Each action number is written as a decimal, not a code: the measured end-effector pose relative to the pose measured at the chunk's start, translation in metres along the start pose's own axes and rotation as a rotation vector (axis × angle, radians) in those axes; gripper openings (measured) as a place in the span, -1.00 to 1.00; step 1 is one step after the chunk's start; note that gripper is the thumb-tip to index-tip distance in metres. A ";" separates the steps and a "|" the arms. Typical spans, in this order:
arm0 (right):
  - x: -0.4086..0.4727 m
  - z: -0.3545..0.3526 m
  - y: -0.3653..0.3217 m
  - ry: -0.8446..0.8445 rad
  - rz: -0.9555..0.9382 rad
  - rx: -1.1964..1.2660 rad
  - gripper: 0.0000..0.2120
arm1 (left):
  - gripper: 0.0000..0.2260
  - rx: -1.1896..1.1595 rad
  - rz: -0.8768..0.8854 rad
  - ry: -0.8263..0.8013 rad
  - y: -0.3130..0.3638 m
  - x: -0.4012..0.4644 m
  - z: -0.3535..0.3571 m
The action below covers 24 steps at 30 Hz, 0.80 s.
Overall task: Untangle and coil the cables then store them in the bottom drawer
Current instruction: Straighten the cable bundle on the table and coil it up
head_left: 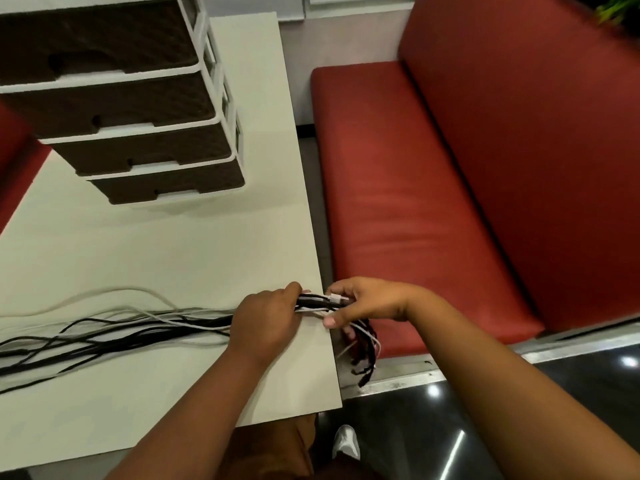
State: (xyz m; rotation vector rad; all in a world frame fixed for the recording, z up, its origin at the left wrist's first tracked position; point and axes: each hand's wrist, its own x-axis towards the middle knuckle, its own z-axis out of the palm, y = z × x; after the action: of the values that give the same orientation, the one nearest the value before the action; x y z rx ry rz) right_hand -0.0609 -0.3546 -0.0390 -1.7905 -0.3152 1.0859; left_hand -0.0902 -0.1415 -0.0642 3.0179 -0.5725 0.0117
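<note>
Nearest the camera, a white shoe [345,442] shows on the dark glossy floor [450,427] beside the edge of the pale surface [156,254]. Above it the person's two hands meet at the surface's right edge. The left hand [268,322] lies knuckles up with its fingers curled round a bundle of black and white cables [121,336], gripping them where they gather. The right hand [360,301], just off the edge of the surface, pinches a white connector [335,299] at the end of the bundle between thumb and fingertips, its other fingers loosely bent beneath. Short cable ends hang down below the right hand, over the gap between surface and seat. From the left hand the cables run leftward across the surface in long, loosely crossing strands, one pale strand arching away from the rest, and they pass out of view at the left edge. Farther back on the surface stands a white-framed drawer unit [221,109] with four dark drawers, all closed; the bottom drawer [169,187] sits closest. To the right runs a red padded bench [415,202].
</note>
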 end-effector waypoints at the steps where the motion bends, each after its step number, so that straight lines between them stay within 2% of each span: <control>1: -0.002 -0.004 0.009 0.000 0.018 0.004 -0.59 | -0.87 0.006 0.002 0.028 -0.001 0.000 0.003; 3: -0.006 -0.009 0.025 0.004 0.050 -0.019 -0.56 | -0.86 0.002 0.001 0.071 -0.003 0.001 0.004; 7: -0.007 -0.013 0.049 0.062 0.130 -0.183 -0.78 | -0.77 -0.015 -0.032 0.092 0.000 0.000 0.003; 17: -0.023 -0.018 0.132 0.482 0.275 -0.560 -0.88 | -0.72 -0.034 -0.027 0.087 0.000 0.000 0.005; 21: -0.035 -0.036 0.128 0.489 0.222 -0.679 -0.83 | -0.73 -0.048 -0.038 0.087 -0.001 -0.002 0.007; 24: -0.043 -0.049 0.122 0.500 0.240 -0.737 -0.86 | -0.85 -0.066 -0.041 0.117 -0.002 -0.002 0.008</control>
State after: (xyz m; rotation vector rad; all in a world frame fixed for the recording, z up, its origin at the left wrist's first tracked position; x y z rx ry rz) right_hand -0.0768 -0.4700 -0.1124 -2.7405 -0.2054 0.6677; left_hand -0.0915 -0.1395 -0.0723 2.9397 -0.4901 0.1620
